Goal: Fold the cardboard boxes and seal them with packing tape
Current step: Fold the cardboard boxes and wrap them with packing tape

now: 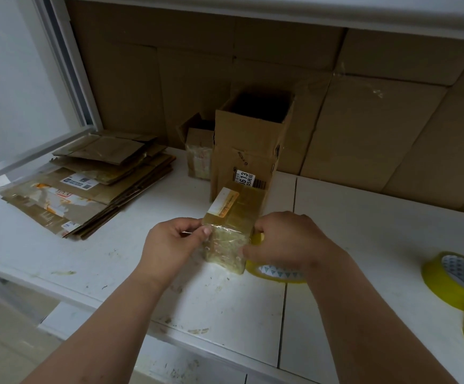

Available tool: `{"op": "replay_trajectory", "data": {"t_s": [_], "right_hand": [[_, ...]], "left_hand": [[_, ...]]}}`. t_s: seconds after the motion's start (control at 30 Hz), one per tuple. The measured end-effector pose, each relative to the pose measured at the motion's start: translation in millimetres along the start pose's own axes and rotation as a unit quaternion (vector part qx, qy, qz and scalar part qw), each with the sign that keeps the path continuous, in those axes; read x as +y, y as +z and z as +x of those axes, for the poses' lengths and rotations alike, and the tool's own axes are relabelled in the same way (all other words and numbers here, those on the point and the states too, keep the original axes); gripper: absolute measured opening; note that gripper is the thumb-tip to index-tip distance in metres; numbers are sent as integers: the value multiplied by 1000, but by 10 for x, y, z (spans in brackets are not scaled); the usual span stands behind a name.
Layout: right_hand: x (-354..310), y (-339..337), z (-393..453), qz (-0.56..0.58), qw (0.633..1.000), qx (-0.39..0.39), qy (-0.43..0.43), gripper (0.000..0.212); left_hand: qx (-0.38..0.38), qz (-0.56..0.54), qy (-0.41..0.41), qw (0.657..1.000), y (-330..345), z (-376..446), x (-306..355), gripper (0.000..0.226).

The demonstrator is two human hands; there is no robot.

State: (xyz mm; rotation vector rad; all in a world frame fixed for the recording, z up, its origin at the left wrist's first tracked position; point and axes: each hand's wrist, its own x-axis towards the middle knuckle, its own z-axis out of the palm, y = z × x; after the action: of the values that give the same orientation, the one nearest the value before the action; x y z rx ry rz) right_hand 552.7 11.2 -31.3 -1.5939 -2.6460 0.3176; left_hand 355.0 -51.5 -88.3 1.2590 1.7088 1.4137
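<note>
A small cardboard box (232, 223), wrapped in shiny clear tape, stands on the white table (109, 261) in front of me. My left hand (174, 239) pinches the box's left edge with thumb and fingers. My right hand (283, 242) grips a yellow tape roll (269, 271) against the box's right side; most of that roll is hidden under the hand.
A tall open box (248, 142) stands right behind the small one, with another small taped box (199, 153) to its left. Flattened cartons (92, 184) are stacked at the left. A second yellow tape roll (455, 278) lies at the right edge. Cardboard sheets line the back wall.
</note>
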Motion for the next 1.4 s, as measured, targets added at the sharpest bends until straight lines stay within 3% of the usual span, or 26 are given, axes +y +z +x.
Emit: {"op": "replay_trajectory", "data": {"t_s": [0.1, 0.23, 0.37, 0.43, 0.53, 0.63, 0.77, 0.87, 0.93, 1.03, 1.13, 1.23, 1.3, 1.4], "right_hand": [[29, -43, -11, 107, 993, -39, 38, 50], [-41, 64, 5, -24, 999, 35, 34, 72], [-43, 94, 25, -35, 997, 58, 34, 67], [-44, 92, 25, -35, 997, 64, 36, 66], [-87, 73, 16, -47, 996, 68, 37, 55], [-104, 21, -30, -28, 998, 47, 44, 47], [-100, -119, -141, 85, 995, 19, 42, 39], [-138, -231, -229, 276, 959, 12, 57, 25], [-199, -209, -301, 366, 928, -17, 63, 15], [-309, -43, -380, 413, 906, -63, 63, 17], [-375, 65, -385, 439, 895, -59, 56, 16], [-371, 114, -401, 487, 871, -56, 40, 14], [-374, 140, -444, 520, 852, -53, 31, 21], [-346, 198, -478, 581, 811, -56, 41, 23]], "left_hand": [[8, 18, 12, 1000, 15, 10, 22, 19], [-14, 77, 33, 996, -8, 14, 44, 18], [-98, 60, 18, 993, -117, 19, 69, 21], [-80, 89, 22, 993, -93, 26, 73, 9], [-10, 129, 31, 991, -7, 30, 73, 12], [-1, 132, 54, 990, 10, 42, 74, 13], [1, 36, 51, 998, -91, 113, 107, 7], [20, -59, 17, 998, -186, 227, 116, 16], [15, -43, 16, 999, -193, 270, 128, 24], [2, -2, 34, 999, -119, 236, 132, 30], [-44, 9, 69, 997, -89, 133, 121, 29], [-123, 81, 94, 985, -92, 91, 96, 57], [-118, 138, 91, 979, -89, 115, 50, 68], [-89, 164, 77, 979, -99, 154, 10, 67]]}}
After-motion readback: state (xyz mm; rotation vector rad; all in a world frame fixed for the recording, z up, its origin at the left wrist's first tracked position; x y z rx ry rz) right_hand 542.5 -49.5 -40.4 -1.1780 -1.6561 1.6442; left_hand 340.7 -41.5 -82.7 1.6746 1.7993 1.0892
